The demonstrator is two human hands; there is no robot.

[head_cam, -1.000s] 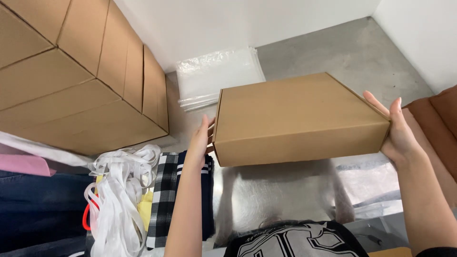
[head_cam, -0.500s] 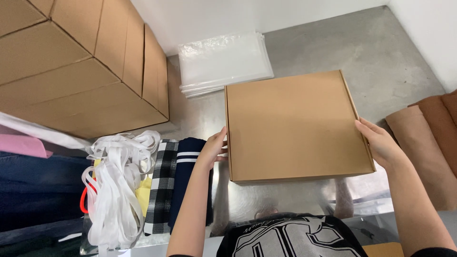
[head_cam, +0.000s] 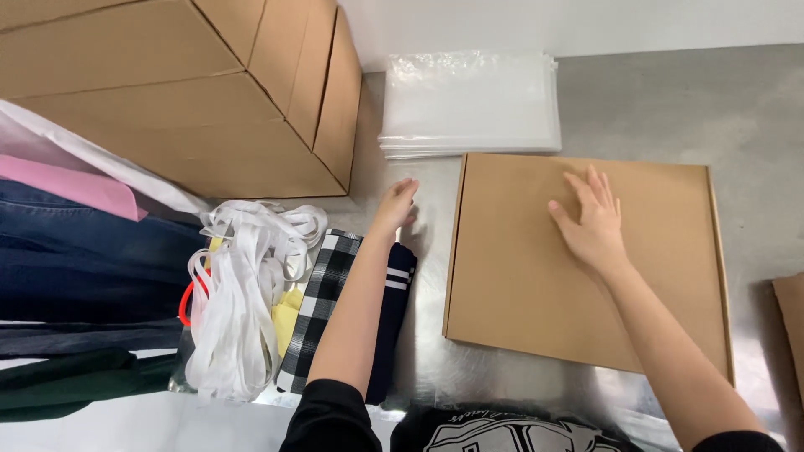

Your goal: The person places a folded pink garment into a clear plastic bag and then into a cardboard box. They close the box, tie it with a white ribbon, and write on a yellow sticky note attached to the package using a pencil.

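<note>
A flat brown cardboard box (head_cam: 536, 285) lies closed on the shiny metal table (head_cam: 435, 368). My right hand (head_cam: 590, 219) rests flat on its lid, fingers spread, holding nothing. My left hand (head_cam: 394, 205) hovers off the box's left edge, fingers loosely extended, above the table near a folded black-and-white checked cloth (head_cam: 322, 293). It grips nothing.
Large stacked cardboard cartons (head_cam: 193, 92) fill the back left. A pile of clear plastic bags (head_cam: 469, 100) lies behind the box. White straps (head_cam: 243, 293), folded jeans (head_cam: 84, 259) and a pink garment (head_cam: 67, 186) sit at the left. Another brown piece (head_cam: 791, 326) shows at the right edge.
The box came down from being held between both hands and now lies flat on the table. My left hand let go and moved left; my right hand shifted onto the lid.
</note>
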